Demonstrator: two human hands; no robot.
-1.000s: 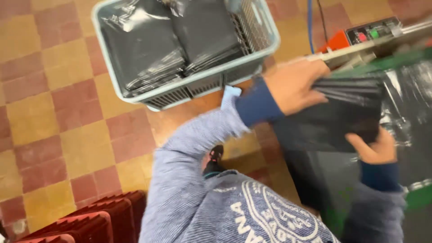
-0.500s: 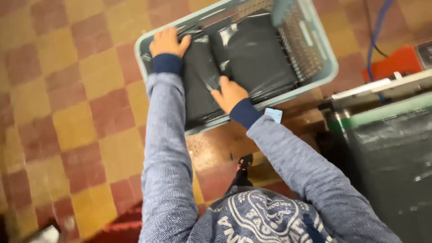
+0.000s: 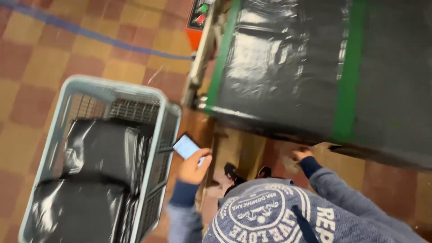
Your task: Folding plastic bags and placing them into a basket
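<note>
Head view: left hand [image 3: 194, 165] clamped on phone [image 3: 186, 147] beside basket [image 3: 167, 135]; right hand [image 3: 300, 155] blurred, grip indeterminate.

Small light-blue card [image 3: 186, 147] held in left hand [image 3: 192, 167], tilted, just beside grey basket [image 3: 167, 135] rim.

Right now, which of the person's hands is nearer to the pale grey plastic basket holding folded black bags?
Left. The left hand holds a small light-blue card just beside the pale grey plastic basket; the right hand is farther off, under the black sheet's edge.
</note>
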